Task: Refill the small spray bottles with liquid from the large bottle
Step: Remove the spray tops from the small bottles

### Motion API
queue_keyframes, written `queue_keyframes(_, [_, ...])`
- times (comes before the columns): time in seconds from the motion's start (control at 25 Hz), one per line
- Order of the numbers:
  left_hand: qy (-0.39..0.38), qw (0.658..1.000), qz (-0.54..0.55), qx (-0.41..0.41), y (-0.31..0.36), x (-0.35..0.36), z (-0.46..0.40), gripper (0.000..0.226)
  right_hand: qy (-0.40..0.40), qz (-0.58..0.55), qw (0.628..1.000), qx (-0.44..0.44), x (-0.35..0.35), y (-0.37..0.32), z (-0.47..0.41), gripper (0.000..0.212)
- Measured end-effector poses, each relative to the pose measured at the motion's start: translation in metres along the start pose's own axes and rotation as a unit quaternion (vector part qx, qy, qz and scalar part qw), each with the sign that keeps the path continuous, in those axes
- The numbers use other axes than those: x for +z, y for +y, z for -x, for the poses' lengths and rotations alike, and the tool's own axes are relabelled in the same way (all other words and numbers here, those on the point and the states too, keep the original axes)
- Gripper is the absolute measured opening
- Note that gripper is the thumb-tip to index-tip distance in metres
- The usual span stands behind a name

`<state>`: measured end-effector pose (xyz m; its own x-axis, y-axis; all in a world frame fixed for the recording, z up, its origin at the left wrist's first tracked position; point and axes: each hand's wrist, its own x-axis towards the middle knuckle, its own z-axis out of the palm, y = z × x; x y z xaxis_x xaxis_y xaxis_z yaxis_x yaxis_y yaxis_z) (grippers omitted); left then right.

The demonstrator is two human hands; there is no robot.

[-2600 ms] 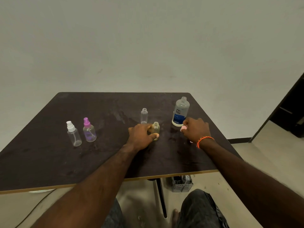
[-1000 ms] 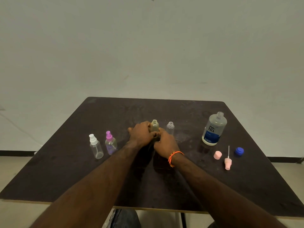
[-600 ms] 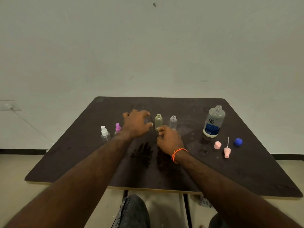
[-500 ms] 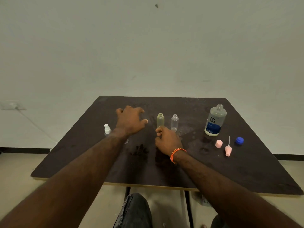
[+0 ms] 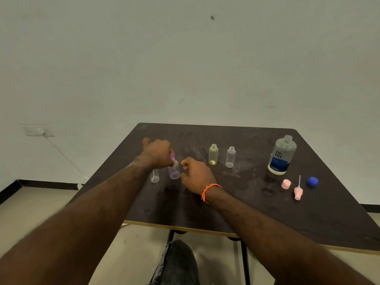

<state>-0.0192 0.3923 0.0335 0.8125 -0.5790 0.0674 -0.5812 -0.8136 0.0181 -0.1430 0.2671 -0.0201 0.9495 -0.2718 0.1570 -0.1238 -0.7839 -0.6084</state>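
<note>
Now the left hand (image 5: pixel 158 154) curls over the purple-capped spray bottle (image 5: pixel 174 171) near the table's (image 5: pixel 267 223) left edge, right hand (image 5: pixel 194 171) loosely curled and empty just beside it. A clumsy twist could topple the clear bottle (image 5: pixel 154 176) alongside.

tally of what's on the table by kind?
Small bottles: 4 — yellowish bottle, clear bottle, purple-capped bottle under the left hand, clear bottle at far left
Large bottle: 1
Loose caps: 2 — pink cap, blue cap
Pink spray head: 1
Total: 8
</note>
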Motion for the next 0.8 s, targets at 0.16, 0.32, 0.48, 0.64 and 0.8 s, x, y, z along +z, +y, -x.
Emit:
queue_keyframes(0.16, [0.000, 0.996, 0.047, 0.072, 0.027, -0.007, -0.003, 0.014, 0.038, 0.020, 0.999, 0.004, -0.015, 0.006, 0.005, 0.041])
queue_keyframes(0.32, [-0.012, 0.984, 0.141, 0.109, 0.065, -0.006, -0.004, 0.015, 0.045, 0.025, 0.998, 0.030, -0.047, 0.031, 0.022, 0.033])
queue_keyframes(0.48, [-0.069, 0.926, 0.326, 0.177, 0.091, 0.015, -0.002, 0.028, 0.060, 0.023, 0.996, 0.058, -0.073, 0.065, 0.043, 0.025])
queue_keyframes(0.64, [-0.096, 0.891, 0.394, 0.204, 0.113, 0.038, 0.003, 0.021, 0.082, -0.013, 0.994, 0.069, -0.078, 0.084, 0.061, 0.022])
queue_keyframes(0.8, [-0.118, 0.865, 0.452, 0.184, 0.116, 0.062, 0.006, 0.039, 0.070, -0.049, 0.994, 0.075, -0.079, 0.093, 0.067, 0.032])
